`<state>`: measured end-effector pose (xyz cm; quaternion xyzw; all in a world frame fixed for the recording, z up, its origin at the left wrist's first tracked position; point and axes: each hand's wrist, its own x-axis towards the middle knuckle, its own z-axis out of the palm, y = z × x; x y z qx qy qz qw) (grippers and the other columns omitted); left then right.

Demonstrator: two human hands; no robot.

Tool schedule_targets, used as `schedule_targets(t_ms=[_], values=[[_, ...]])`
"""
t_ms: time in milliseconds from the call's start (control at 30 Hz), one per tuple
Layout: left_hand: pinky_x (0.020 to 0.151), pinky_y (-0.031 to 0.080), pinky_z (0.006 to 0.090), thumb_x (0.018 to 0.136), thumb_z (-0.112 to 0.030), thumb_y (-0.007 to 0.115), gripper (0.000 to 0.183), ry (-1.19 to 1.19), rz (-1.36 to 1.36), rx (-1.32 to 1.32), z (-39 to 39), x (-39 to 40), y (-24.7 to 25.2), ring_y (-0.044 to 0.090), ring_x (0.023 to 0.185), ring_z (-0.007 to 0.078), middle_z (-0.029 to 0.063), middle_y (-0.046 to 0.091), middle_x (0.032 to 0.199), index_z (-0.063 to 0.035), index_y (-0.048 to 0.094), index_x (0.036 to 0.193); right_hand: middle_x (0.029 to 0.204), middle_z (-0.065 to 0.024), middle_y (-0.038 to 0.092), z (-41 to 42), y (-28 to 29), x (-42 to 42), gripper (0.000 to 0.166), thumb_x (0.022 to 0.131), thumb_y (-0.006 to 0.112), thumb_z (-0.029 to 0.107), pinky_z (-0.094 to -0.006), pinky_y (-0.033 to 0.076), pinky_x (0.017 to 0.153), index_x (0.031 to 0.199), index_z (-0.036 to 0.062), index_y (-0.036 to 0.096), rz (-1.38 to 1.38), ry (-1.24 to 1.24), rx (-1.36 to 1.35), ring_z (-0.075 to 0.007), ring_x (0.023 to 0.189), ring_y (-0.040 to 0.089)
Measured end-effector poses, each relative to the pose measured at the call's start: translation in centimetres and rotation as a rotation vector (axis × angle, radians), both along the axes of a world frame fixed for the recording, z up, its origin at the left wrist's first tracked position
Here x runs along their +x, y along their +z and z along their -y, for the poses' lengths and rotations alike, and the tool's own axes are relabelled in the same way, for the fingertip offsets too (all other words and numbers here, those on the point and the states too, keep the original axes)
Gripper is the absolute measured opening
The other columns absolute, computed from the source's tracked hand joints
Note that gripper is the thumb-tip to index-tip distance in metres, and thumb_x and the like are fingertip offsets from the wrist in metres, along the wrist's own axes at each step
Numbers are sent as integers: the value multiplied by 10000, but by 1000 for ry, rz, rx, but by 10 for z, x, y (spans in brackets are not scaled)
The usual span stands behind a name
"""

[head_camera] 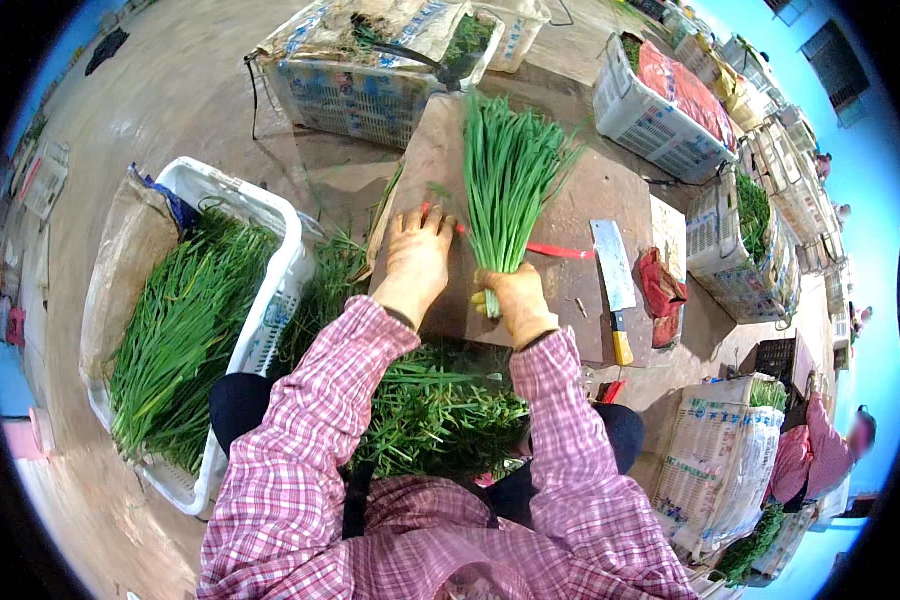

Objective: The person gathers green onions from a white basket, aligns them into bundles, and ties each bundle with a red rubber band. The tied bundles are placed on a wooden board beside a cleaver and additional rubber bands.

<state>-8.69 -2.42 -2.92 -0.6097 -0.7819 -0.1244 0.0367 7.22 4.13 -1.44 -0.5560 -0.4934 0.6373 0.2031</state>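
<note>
My right hand (pixel 521 304), in a yellowish glove, is closed around the lower stems of a bunch of long green leaves, likely garlic chives (pixel 506 187). The leafy tops point away from me over a brown board (pixel 450 315). My left hand (pixel 418 262), gloved too, rests palm down on the board left of the bunch. Its fingers are apart, and their tips are beside a red strip (pixel 562 250). That strip runs under the bunch and comes out on the right. A cleaver (pixel 615 277) with a yellow and black handle lies right of my right hand.
A white plastic crate (pixel 292 232) of loose greens stands at left. Leaf trimmings (pixel 450 420) lie between my knees. Red cloth or wrapping (pixel 661 289) sits on the board's right edge. More crates (pixel 352 97) stand beyond the board and at right, where another person (pixel 814 450) is.
</note>
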Motion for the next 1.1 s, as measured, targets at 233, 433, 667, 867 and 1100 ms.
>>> schedule_targets(t_ms=[233,433,667,867,1100], values=[[970,439,496,769,-105,663,433,-34,30,-49,7,-14,1,547,1189,323,121,585,1340,-69,681,1200,995,-211,727,14,22,8,449,852,770,263,-399,590,672,1154,-38,629,136,219,135,-318,802,735],[813,561,454,804,-87,692,213,42,168,77,8,-25,21,690,867,345,173,731,942,-37,751,1003,1000,-202,737,-3,32,46,569,902,702,451,-378,560,788,1238,-4,642,429,266,286,-299,847,731],[1017,485,437,896,-392,683,698,-2,377,81,-4,30,-2,590,1180,412,279,603,1302,61,490,1390,1035,-237,723,5,-21,45,440,923,678,306,-433,556,833,1240,6,621,334,185,442,-393,986,699],[1030,470,459,886,-384,702,764,-69,403,131,-10,35,-18,562,1202,444,273,587,1329,42,419,1454,1039,-259,712,3,-19,43,420,936,664,284,-439,544,850,1242,0,621,286,158,297,-407,1005,688],[1126,346,537,926,-470,628,860,21,326,-55,-8,48,-7,302,1468,394,233,359,1562,11,273,1544,899,-156,728,8,-9,52,359,991,611,264,-343,570,580,1241,7,629,146,93,202,-253,691,716]])
